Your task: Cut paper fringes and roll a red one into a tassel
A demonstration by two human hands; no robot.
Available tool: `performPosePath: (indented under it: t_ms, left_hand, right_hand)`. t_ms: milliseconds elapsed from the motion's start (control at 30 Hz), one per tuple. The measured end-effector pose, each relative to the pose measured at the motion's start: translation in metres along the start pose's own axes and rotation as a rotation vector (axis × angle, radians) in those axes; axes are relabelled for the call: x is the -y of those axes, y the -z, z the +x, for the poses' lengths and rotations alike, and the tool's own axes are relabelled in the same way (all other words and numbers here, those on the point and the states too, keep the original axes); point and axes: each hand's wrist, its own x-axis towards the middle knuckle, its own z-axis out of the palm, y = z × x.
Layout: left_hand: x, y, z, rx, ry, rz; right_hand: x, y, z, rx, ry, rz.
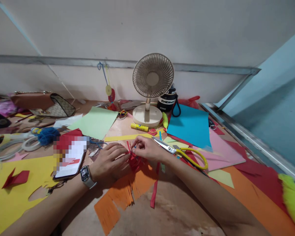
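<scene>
Both my hands meet over a small red fringed paper piece [133,160] at the middle of the table. My left hand [110,160], with a watch on its wrist, pinches the piece from the left. From the right, my right hand [148,149] closes its fingertips on the top of the same piece. Beneath them lie orange fringed paper pieces [127,193] and a red paper strip [154,193]. Yellow-handled scissors [184,152] rest just right of my right hand.
A small desk fan [152,85] stands at the back, with a glue stick [139,127] before it. A phone [70,160] lies left of my left hand on yellow paper [12,196]. Blue [190,126], green [95,122], pink and orange sheets, tape rolls and blue yarn [48,135] lie around.
</scene>
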Motion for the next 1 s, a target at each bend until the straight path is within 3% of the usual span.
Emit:
performPosePath:
  t_ms: [367,1000]
  left_hand:
    - [0.000,0.000,-0.001,0.014,0.026,-0.027]
    - [-0.003,0.002,0.005,0.006,0.015,-0.026]
  right_hand:
    - [-0.009,-0.001,0.003,-0.062,0.029,-0.069]
    - [-0.017,-0.005,0.003,0.032,0.166,-0.152]
